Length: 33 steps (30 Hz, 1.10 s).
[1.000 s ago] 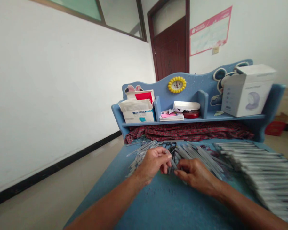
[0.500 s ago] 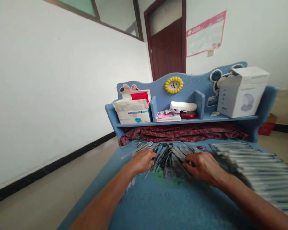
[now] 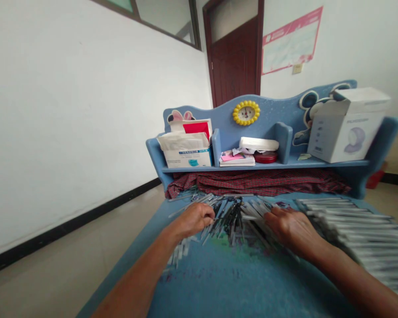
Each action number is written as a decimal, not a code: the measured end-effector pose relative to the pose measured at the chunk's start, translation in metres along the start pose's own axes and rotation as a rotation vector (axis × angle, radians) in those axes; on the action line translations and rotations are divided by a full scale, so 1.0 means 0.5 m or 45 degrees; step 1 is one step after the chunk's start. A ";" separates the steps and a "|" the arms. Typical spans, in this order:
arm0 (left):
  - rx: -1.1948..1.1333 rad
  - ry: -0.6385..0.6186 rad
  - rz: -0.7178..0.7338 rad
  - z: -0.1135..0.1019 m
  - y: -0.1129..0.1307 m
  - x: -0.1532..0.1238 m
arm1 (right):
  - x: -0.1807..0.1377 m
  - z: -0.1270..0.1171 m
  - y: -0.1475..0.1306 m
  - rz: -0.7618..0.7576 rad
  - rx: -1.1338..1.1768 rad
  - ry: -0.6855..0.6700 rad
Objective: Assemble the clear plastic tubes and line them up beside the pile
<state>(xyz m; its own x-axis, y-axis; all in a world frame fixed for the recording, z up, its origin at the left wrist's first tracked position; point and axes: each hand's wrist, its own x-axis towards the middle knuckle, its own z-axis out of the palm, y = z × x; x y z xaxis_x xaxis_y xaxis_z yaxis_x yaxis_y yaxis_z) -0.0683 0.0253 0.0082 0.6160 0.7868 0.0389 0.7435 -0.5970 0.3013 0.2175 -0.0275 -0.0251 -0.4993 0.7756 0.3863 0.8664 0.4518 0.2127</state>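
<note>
We look across a room whose white wall [image 3: 69, 110] fills the left side, with a dark red door [image 3: 235, 57] beyond its corner. Before us spreads the blue surface [image 3: 199, 287], and at its far edge stands a blue shelf unit [image 3: 272, 112] with cartoon figures on its back. Under the shelf we find a bunched red checked cloth [image 3: 252, 182]. At the right of the surface lies a broad stack of pale rods [image 3: 368, 243], laid side by side in rows. On the shelf we see a white box [image 3: 345, 128] at the right and an opened carton [image 3: 187, 158] at the left. Our right hand [image 3: 288, 227] bends over a fan of loose pale tubes [image 3: 252, 210] just left of the stack; its fingers touch them, but we cannot tell whether its grip holds one. Our left hand [image 3: 194, 218] has a narrow grip, fingers curled, and we cannot tell what, if anything, is inside. Between the hands lie thin dark sticks [image 3: 231, 221], heaped loosely, and below the left wrist we see short pale pieces [image 3: 179, 252].
</note>
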 end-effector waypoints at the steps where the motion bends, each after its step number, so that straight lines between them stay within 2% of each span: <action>1: -0.021 0.004 -0.015 -0.001 -0.002 -0.001 | 0.000 -0.002 0.002 0.006 -0.024 -0.018; 12: -0.091 -0.005 -0.030 -0.010 -0.005 -0.006 | 0.002 0.001 0.012 0.049 -0.109 -0.123; 33: -0.046 -0.045 -0.005 -0.021 0.003 -0.009 | 0.001 0.005 0.017 0.093 -0.124 -0.127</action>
<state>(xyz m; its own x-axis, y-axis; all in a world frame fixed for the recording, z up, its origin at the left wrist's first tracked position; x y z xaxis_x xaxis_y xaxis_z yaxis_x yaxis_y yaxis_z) -0.0729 0.0225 0.0187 0.6226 0.7826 0.0045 0.7362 -0.5877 0.3356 0.2247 -0.0221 -0.0250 -0.4291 0.8470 0.3138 0.8949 0.3515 0.2749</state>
